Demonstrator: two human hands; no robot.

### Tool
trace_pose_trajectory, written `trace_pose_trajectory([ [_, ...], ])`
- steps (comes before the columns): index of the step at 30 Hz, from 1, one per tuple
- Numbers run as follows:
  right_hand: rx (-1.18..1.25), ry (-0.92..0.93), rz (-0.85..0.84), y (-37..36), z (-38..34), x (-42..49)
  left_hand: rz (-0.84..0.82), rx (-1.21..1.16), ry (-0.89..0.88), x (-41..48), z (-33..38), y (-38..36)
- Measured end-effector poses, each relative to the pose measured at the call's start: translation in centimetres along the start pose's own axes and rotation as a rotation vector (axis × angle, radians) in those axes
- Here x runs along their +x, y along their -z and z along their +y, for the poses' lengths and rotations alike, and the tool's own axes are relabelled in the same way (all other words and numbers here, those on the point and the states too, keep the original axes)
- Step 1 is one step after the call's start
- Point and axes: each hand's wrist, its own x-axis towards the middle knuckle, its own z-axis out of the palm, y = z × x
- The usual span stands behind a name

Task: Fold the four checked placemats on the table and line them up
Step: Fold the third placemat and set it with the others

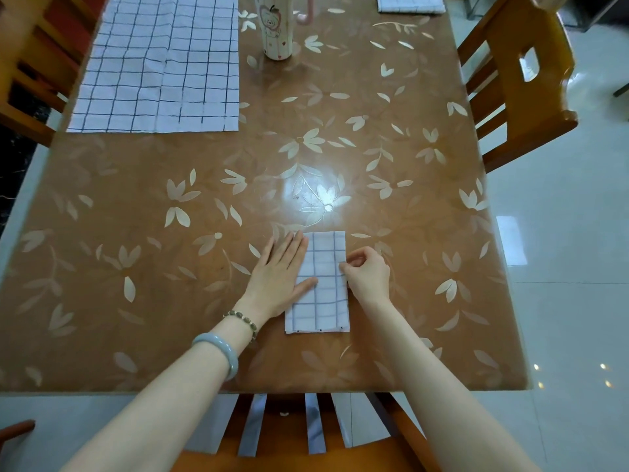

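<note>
An unfolded placemat (156, 63) lies flat at upper left of the table (136, 233); a folded placemat (321, 284) sits lower centre. The left hand (275, 277) presses it with flat, extended fingers while the right hand (367, 272) pinches its right edge. Letting go unevenly could spring the layers out of square.

bare arms; left wrist wears a pale jade bangle (218, 352) and beaded bracelet (242, 321).

White placemats (321, 284) with dark checks, brown floral table (170, 267)
</note>
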Motion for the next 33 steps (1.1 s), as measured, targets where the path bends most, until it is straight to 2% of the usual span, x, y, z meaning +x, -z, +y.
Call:
trace_pose_trajectory([
  [5,-0.165,0.099,-0.023,-0.2,0.4,0.0,0.025,0.004,-0.023,-0.1,-0.1,-0.5],
  [6,-0.235,0.182,0.029,-0.4,0.4,0.0,0.025,0.007,-0.025,-0.1,-0.1,-0.5],
  [8,-0.343,0.475,0.153,-1.1,0.1,-0.1,0.037,0.018,-0.028,-0.1,-0.2,-0.5],
  [9,-0.385,0.622,0.162,-1.6,-0.2,-0.1,0.042,0.022,-0.028,-0.1,-0.3,-0.6],
  [11,-0.513,0.825,0.073,-3.1,-0.4,0.3,0.057,0.022,-0.028,-0.1,-0.3,-0.7],
  [12,-0.598,0.87,0.008,-3.8,-0.1,0.7,0.072,0.018,-0.026,-0.1,-0.2,-0.8],
  [14,-0.75,0.85,-0.072,-4.3,1.0,1.4,0.083,0.008,-0.03,-0.1,-0.2,-1.1],
  [18,-0.9,0.722,-0.077,-2.9,3.2,2.3,0.098,0.012,-0.059,0.0,-1.0,-1.4],
  [28,-0.959,0.617,-0.038,-2.0,4.0,2.3,0.12,0.113,-0.16,0.2,-3.5,-1.5],
  [33,-0.94,0.601,-0.049,-1.9,3.9,2.3,0.075,0.107,-0.197,-1.8,-2.9,-1.8],
])
